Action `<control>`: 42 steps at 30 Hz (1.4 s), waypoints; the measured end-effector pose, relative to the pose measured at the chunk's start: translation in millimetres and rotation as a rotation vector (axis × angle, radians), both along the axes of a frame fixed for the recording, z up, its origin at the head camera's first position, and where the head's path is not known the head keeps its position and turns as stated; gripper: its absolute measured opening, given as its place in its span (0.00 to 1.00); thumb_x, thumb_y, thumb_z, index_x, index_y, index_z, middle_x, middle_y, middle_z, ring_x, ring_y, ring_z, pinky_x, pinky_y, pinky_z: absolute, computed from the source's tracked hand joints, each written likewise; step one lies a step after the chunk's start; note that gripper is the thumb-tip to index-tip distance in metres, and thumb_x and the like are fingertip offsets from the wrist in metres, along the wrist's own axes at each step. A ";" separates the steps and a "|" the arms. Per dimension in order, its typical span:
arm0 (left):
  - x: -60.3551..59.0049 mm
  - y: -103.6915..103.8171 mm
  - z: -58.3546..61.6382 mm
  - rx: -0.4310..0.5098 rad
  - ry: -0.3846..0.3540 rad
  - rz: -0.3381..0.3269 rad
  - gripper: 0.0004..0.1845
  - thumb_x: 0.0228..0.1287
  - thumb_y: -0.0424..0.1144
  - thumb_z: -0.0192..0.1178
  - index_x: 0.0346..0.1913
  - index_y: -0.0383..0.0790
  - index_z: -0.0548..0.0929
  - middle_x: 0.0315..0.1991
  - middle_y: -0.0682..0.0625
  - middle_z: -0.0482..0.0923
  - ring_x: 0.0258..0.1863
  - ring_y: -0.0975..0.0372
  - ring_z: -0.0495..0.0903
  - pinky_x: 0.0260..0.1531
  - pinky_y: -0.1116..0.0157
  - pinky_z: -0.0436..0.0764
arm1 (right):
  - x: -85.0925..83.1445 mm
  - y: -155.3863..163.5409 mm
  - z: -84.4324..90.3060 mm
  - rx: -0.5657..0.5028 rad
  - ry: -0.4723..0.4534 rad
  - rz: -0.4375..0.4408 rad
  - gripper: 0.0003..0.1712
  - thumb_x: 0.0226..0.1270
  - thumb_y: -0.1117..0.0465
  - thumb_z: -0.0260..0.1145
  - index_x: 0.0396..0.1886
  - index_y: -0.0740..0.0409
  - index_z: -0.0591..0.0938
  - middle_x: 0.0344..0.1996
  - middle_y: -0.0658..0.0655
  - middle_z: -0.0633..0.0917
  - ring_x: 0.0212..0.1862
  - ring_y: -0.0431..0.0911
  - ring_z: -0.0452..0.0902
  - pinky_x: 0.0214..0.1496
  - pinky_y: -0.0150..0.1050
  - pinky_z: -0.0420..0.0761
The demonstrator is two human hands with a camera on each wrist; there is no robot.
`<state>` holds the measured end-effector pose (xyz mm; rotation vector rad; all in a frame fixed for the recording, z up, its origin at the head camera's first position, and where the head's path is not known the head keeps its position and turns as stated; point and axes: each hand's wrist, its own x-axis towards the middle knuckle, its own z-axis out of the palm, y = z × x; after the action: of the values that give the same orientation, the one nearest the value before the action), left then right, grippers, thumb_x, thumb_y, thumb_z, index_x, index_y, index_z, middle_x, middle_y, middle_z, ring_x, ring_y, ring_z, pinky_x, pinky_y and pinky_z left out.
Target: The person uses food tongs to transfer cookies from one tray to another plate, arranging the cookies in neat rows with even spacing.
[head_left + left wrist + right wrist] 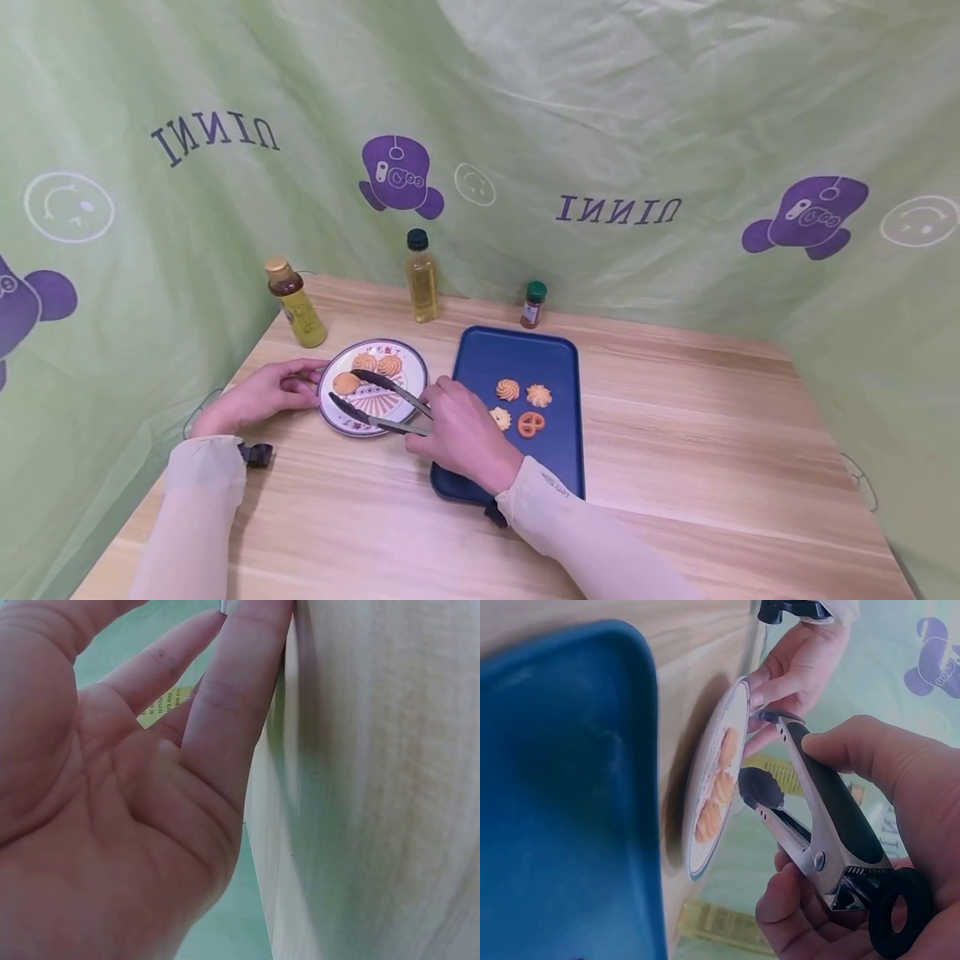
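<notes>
My left hand (273, 392) pinches the left rim of a round white plate (411, 377) with a dark blue edge, thumb at the rim. Two swirled cookies (388, 366) and a smooth round cookie (347, 383) lie on it. In my right hand (465, 433) I hold metal tongs (840, 817) with black grips and dark tips. Their arms are spread, with nothing between the tips, over the plate beside the round cookie. A blue tray (517, 354) lies under my right hand, bearing a swirled cookie (507, 390), a flower-shaped one (538, 395), a pale scalloped one (500, 418) and a pretzel-shaped cookie (531, 425).
Behind the plate stand a brown-necked bottle with a yellow label (303, 317) and an oil bottle with a dark cap (423, 283). A small green-capped jar (532, 306) is behind the tray. Green printed cloth (600, 100) hangs around the wooden table (697, 433).
</notes>
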<state>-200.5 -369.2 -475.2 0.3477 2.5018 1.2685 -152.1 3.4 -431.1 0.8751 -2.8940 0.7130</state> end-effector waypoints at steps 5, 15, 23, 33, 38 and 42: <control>0.6 0.1 -1.5 0.020 0.013 -0.004 0.37 0.76 0.34 0.73 0.81 0.27 0.71 0.66 0.30 0.83 0.52 0.72 0.86 0.52 0.76 0.86 | 11.3 17.1 -2.4 -0.013 -0.010 -0.020 0.24 0.62 0.47 0.83 0.49 0.58 0.90 0.39 0.49 0.83 0.39 0.43 0.75 0.38 0.34 0.77; 0.8 -2.8 -5.4 0.030 0.002 -0.002 0.38 0.76 0.34 0.73 0.82 0.28 0.71 0.67 0.32 0.82 0.51 0.72 0.86 0.52 0.76 0.86 | 30.0 54.0 -4.0 -0.051 -0.071 -0.108 0.24 0.59 0.51 0.84 0.51 0.59 0.91 0.42 0.51 0.86 0.40 0.42 0.76 0.38 0.33 0.78; 1.7 -0.4 -5.1 0.005 -0.002 0.004 0.37 0.77 0.36 0.73 0.82 0.30 0.72 0.67 0.34 0.82 0.52 0.70 0.85 0.52 0.76 0.86 | 41.4 94.6 6.8 -0.045 -0.092 -0.232 0.24 0.57 0.52 0.85 0.50 0.58 0.91 0.39 0.48 0.84 0.39 0.43 0.74 0.40 0.37 0.77; -1.0 -1.8 -3.4 -0.011 0.006 -0.007 0.38 0.77 0.36 0.73 0.82 0.28 0.71 0.68 0.32 0.83 0.53 0.70 0.86 0.52 0.75 0.87 | 44.7 141.0 9.5 -0.033 -0.136 -0.385 0.26 0.59 0.53 0.87 0.53 0.60 0.91 0.41 0.52 0.86 0.37 0.43 0.75 0.38 0.38 0.78; -1.0 -0.7 -2.5 -0.018 0.000 -0.010 0.38 0.78 0.37 0.72 0.83 0.28 0.70 0.68 0.32 0.82 0.54 0.69 0.86 0.53 0.75 0.87 | 45.3 152.9 7.9 -0.040 -0.160 -0.435 0.27 0.59 0.52 0.85 0.54 0.62 0.90 0.41 0.53 0.85 0.36 0.44 0.75 0.36 0.37 0.76; -1.1 0.2 -2.8 -0.007 -0.014 -0.006 0.38 0.78 0.36 0.72 0.83 0.27 0.69 0.68 0.32 0.82 0.53 0.71 0.85 0.53 0.75 0.87 | 47.1 159.2 7.2 -0.034 -0.155 -0.449 0.29 0.59 0.52 0.85 0.56 0.63 0.90 0.42 0.54 0.86 0.36 0.45 0.76 0.37 0.37 0.76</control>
<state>-201.6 -369.0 -477.9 0.3441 2.4912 1.2551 -105.0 162.6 -423.9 0.1522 -3.0293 0.8051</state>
